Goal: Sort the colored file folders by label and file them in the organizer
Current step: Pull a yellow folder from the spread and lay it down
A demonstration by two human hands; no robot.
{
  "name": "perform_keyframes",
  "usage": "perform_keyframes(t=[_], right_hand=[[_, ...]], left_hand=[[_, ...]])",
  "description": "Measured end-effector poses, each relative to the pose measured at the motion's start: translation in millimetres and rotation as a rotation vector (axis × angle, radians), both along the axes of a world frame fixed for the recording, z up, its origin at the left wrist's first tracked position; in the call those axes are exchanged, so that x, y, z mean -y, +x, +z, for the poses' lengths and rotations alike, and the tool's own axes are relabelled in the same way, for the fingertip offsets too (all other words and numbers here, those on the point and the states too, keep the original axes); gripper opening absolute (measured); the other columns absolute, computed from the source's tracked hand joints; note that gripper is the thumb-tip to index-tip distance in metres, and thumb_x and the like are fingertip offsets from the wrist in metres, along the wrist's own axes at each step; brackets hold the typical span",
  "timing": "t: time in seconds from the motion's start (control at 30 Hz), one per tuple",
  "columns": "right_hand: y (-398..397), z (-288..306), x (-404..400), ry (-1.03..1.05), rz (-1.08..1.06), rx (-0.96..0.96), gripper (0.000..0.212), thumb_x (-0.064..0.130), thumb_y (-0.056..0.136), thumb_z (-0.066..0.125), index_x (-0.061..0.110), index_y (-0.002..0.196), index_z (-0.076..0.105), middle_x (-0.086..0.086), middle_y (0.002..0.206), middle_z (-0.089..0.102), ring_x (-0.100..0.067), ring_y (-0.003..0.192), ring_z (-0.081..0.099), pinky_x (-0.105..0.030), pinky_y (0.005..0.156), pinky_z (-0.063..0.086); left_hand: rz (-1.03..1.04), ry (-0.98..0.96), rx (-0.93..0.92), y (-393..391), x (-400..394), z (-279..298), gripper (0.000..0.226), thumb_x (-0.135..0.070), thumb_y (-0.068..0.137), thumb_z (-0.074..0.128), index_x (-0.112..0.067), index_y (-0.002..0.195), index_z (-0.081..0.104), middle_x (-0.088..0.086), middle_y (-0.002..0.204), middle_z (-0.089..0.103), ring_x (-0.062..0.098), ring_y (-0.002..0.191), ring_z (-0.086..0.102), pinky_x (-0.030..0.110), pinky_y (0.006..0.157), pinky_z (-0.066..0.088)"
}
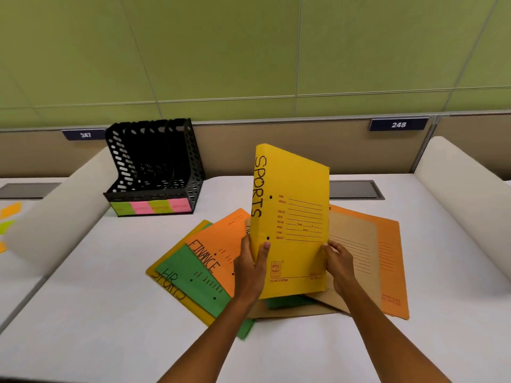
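Observation:
A yellow folder point(296, 205) marked SPORTS stands upright above the pile. My left hand point(250, 268) grips its spine edge and my right hand point(338, 262) grips its right edge. Under it, folders lie fanned on the white table point(96, 313): an orange one point(221, 239) marked FINANCE, a green one point(193, 277) marked HR, a yellow one point(168, 280) at the bottom left, a tan one point(356, 244) and an orange one point(392, 261) at the right. The black mesh organizer point(154, 167) stands at the back left with its slots showing no folders and green and pink labels along its front.
White curved dividers point(467, 194) flank the desk at both sides. A grey cable hatch point(356, 189) sits behind the folders. Coloured sticky notes point(11, 210) lie on the neighbouring desk at far left. A green partition wall with number plates 247 and 248 closes the back.

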State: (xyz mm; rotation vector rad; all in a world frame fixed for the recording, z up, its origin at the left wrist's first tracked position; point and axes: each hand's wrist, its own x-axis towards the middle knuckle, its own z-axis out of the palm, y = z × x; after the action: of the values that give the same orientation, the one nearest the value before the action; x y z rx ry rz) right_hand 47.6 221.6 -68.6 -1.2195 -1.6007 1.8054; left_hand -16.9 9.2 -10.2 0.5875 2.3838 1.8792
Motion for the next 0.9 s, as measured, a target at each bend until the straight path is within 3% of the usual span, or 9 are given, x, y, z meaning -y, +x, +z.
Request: perform_keyframes(t=[0.13, 0.27, 0.37, 0.5, 0.7, 0.9], right_hand=[[-15, -6, 31, 0.036, 0.024, 0.033, 0.037, 0.031, 0.094, 0.060, 0.021, 0.130, 0.058, -0.005, 0.144, 0.048, -0.030, 0.128, 0.045, -0.054, 0.104, 0.043], [-33, -10, 69, 0.062, 0.030, 0.073, 0.036, 0.031, 0.094, 0.060, 0.021, 0.128, 0.059, -0.006, 0.145, 0.046, -0.030, 0.128, 0.043, -0.055, 0.104, 0.042], [-48, -9, 104, 0.055, 0.058, 0.083, 0.037, 0.032, 0.094, 0.060, 0.021, 0.129, 0.059, -0.007, 0.135, 0.054, -0.027, 0.118, 0.049, -0.054, 0.101, 0.045], [-74, -10, 167, 0.069, 0.047, 0.057, 0.037, 0.029, 0.093, 0.062, 0.017, 0.128, 0.058, -0.006, 0.127, 0.056, -0.020, 0.108, 0.051, -0.046, 0.098, 0.047], [-114, -14, 263, 0.084, 0.093, 0.089, 0.039, 0.030, 0.094, 0.061, 0.016, 0.130, 0.057, -0.004, 0.122, 0.060, -0.025, 0.111, 0.055, -0.053, 0.097, 0.048], [-152, -21, 349, 0.081, 0.108, 0.085, 0.016, 0.023, 0.092, 0.063, 0.020, 0.108, 0.066, -0.004, 0.109, 0.068, -0.023, 0.101, 0.062, -0.048, 0.093, 0.051]], left_hand=[[0.057, -0.018, 0.019, -22, 30, -14, 0.031, -0.051, 0.096, 0.046, -0.034, 0.120, 0.051, -0.005, 0.085, 0.067, 0.017, 0.069, 0.065, 0.043, 0.062, 0.057], [0.082, -0.020, -0.002, -45, 70, -24, 0.021, -0.048, 0.097, 0.046, -0.044, 0.118, 0.050, -0.020, 0.087, 0.066, -0.004, 0.072, 0.063, 0.015, 0.059, 0.051], [0.101, -0.026, -0.010, -65, 106, -26, 0.026, -0.048, 0.097, 0.045, -0.039, 0.120, 0.052, -0.021, 0.092, 0.066, -0.008, 0.078, 0.063, 0.006, 0.061, 0.047], [0.071, -0.022, 0.008, -100, 164, -28, 0.037, -0.051, 0.094, 0.042, -0.031, 0.122, 0.055, -0.015, 0.095, 0.066, -0.002, 0.080, 0.064, 0.013, 0.064, 0.050], [0.071, -0.076, -0.027, -158, 258, -40, 0.029, -0.039, 0.098, 0.046, -0.020, 0.114, 0.060, -0.008, 0.098, 0.068, 0.000, 0.079, 0.065, 0.009, 0.062, 0.051], [0.112, -0.164, -0.053, -200, 347, -55, 0.030, -0.040, 0.098, 0.046, -0.015, 0.102, 0.061, -0.002, 0.093, 0.069, 0.012, 0.076, 0.066, 0.032, 0.066, 0.058]])
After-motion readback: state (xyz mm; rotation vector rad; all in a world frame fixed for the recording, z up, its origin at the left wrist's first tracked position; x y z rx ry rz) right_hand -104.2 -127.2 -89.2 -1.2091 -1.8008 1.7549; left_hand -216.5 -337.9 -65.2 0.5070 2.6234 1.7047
